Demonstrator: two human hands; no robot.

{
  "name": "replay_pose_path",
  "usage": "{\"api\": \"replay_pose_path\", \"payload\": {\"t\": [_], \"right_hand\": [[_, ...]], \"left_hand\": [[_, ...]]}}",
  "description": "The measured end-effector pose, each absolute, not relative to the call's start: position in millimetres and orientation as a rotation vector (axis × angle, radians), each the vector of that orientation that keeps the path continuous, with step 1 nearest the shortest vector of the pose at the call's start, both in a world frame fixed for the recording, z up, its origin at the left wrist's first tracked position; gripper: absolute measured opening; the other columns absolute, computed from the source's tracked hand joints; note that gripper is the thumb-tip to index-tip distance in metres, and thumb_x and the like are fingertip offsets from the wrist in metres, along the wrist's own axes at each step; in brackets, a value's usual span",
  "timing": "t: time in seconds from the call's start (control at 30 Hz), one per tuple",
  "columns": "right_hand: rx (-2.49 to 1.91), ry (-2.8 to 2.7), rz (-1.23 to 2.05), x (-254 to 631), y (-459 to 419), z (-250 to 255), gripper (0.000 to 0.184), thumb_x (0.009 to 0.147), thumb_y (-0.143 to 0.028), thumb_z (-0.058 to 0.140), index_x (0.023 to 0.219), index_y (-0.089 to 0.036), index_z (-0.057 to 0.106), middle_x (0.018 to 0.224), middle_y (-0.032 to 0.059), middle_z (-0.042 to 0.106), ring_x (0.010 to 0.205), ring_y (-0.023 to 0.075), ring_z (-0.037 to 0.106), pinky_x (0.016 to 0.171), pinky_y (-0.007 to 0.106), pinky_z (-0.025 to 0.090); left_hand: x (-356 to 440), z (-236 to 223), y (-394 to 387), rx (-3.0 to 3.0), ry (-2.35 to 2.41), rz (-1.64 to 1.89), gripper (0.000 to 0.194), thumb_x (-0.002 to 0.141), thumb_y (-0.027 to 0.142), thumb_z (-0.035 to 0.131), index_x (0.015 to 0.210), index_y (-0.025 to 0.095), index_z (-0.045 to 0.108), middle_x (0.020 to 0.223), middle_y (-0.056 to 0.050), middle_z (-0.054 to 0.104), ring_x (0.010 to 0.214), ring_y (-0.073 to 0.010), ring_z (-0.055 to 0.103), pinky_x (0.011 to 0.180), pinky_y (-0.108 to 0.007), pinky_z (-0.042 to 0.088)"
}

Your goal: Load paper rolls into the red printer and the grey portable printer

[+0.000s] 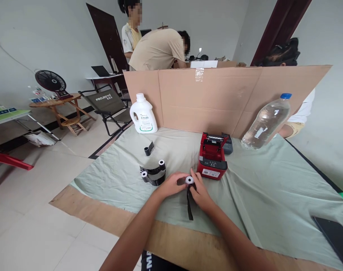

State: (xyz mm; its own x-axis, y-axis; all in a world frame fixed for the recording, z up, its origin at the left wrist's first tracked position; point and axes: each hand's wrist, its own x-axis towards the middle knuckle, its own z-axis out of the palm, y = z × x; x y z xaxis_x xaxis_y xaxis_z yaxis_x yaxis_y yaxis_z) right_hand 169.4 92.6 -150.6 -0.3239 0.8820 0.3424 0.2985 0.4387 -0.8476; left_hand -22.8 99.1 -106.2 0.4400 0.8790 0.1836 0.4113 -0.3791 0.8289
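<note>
Both my hands meet over the green cloth [261, 195] near the table's middle. My left hand [171, 184] and my right hand [201, 194] are closed on a small black ribbon roll with a white core [189, 180]. A black strip [190, 205] hangs from the roll toward me. Just beyond my hands stands a red label printer [212, 160] with its lid open. To the left lie a black ribbon with two white-cored spools [154, 174] and a small black piece [149, 149].
A cardboard screen [216, 98] stands across the table's far side. A white detergent jug [143, 114] and a tilted clear water bottle [266, 122] lean by it. A dark phone [335, 235] lies at the right. Other people stand behind the screen. A folding chair [108, 107] stands left.
</note>
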Motion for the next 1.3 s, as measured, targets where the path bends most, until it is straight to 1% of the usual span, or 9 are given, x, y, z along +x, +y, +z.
{"api": "replay_pose_path", "payload": {"t": [0.1, 0.17, 0.27, 0.33, 0.4, 0.6, 1.03, 1.17, 1.3], "right_hand": [[-1.017, -1.820, 0.838, 169.0, 92.5, -151.7, 0.066, 0.093, -0.018, 0.045, 0.158, -0.023, 0.036, 0.119, 0.0112, 0.053, 0.110, 0.0243, 0.058, 0.103, 0.045, 0.049], [-1.006, -1.790, 0.823, 169.1, 92.4, -148.9, 0.058, 0.095, -0.021, 0.047, 0.153, -0.023, 0.042, 0.118, 0.0111, 0.056, 0.109, 0.0246, 0.060, 0.100, 0.044, 0.051], [-1.000, -1.777, 0.817, 169.3, 92.1, -141.6, 0.039, 0.094, -0.022, 0.050, 0.132, -0.022, 0.057, 0.114, 0.0099, 0.061, 0.105, 0.0248, 0.061, 0.094, 0.042, 0.052], [-1.019, -1.787, 0.821, 169.2, 91.8, -137.1, 0.029, 0.092, -0.020, 0.051, 0.119, -0.022, 0.061, 0.110, 0.0084, 0.064, 0.101, 0.0245, 0.062, 0.091, 0.041, 0.052], [-1.041, -1.801, 0.825, 168.7, 91.4, -134.6, 0.026, 0.090, -0.018, 0.052, 0.114, -0.023, 0.062, 0.105, 0.0072, 0.065, 0.099, 0.0243, 0.063, 0.089, 0.041, 0.052], [-1.026, -1.829, 0.768, 166.7, 91.3, -136.9, 0.023, 0.089, -0.017, 0.052, 0.109, -0.022, 0.061, 0.101, 0.0066, 0.064, 0.096, 0.0238, 0.063, 0.088, 0.040, 0.052], [-1.031, -1.833, 0.761, 166.0, 92.9, -139.6, 0.025, 0.087, -0.017, 0.053, 0.110, -0.022, 0.061, 0.100, 0.0068, 0.065, 0.094, 0.0237, 0.063, 0.085, 0.040, 0.053], [-1.029, -1.811, 0.733, 166.0, 92.0, -138.6, 0.029, 0.087, -0.017, 0.055, 0.115, -0.022, 0.062, 0.102, 0.0078, 0.064, 0.094, 0.0241, 0.063, 0.083, 0.040, 0.055], [-1.034, -1.809, 0.756, 166.6, 90.2, -134.9, 0.039, 0.087, -0.016, 0.055, 0.125, -0.024, 0.061, 0.112, 0.0093, 0.065, 0.100, 0.0251, 0.064, 0.087, 0.042, 0.055]], "left_hand": [[-19.5, -104.7, 97.7, 1.960, 1.145, 0.866, 0.032, 0.083, 0.018, 0.067, 0.114, 0.021, 0.073, 0.107, -0.002, 0.076, 0.095, -0.0191, 0.067, 0.085, -0.028, 0.050], [-18.4, -103.9, 97.2, 1.927, 1.175, 0.902, 0.029, 0.082, 0.019, 0.067, 0.111, 0.020, 0.073, 0.102, -0.001, 0.076, 0.092, -0.0181, 0.067, 0.082, -0.026, 0.050], [-18.8, -104.8, 98.3, 1.900, 1.181, 0.910, 0.027, 0.083, 0.021, 0.067, 0.110, 0.019, 0.072, 0.101, -0.001, 0.076, 0.092, -0.0184, 0.067, 0.084, -0.027, 0.050], [-20.2, -107.0, 99.9, 1.903, 1.163, 0.893, 0.027, 0.083, 0.021, 0.067, 0.109, 0.019, 0.072, 0.102, -0.002, 0.077, 0.094, -0.0190, 0.068, 0.086, -0.027, 0.050], [-21.8, -109.9, 101.6, 1.909, 1.144, 0.876, 0.026, 0.083, 0.020, 0.067, 0.109, 0.020, 0.072, 0.103, -0.002, 0.077, 0.095, -0.0193, 0.068, 0.087, -0.028, 0.050], [-25.6, -115.6, 104.0, 1.931, 1.137, 0.865, 0.031, 0.080, 0.012, 0.063, 0.109, 0.020, 0.072, 0.105, -0.002, 0.077, 0.097, -0.0197, 0.069, 0.089, -0.028, 0.051], [-25.6, -113.3, 105.1, 1.952, 1.128, 0.843, 0.027, 0.080, 0.013, 0.066, 0.105, 0.017, 0.072, 0.100, -0.003, 0.077, 0.093, -0.0202, 0.069, 0.086, -0.028, 0.052], [-24.3, -113.8, 105.6, 1.945, 1.062, 0.852, 0.037, 0.082, 0.010, 0.062, 0.116, 0.019, 0.072, 0.110, -0.004, 0.077, 0.102, -0.0219, 0.070, 0.094, -0.030, 0.051], [-25.6, -110.5, 102.1, 2.048, 1.101, 0.784, 0.042, 0.088, 0.014, 0.057, 0.127, 0.025, 0.069, 0.122, -0.005, 0.073, 0.116, -0.0244, 0.065, 0.108, -0.037, 0.045]]}}
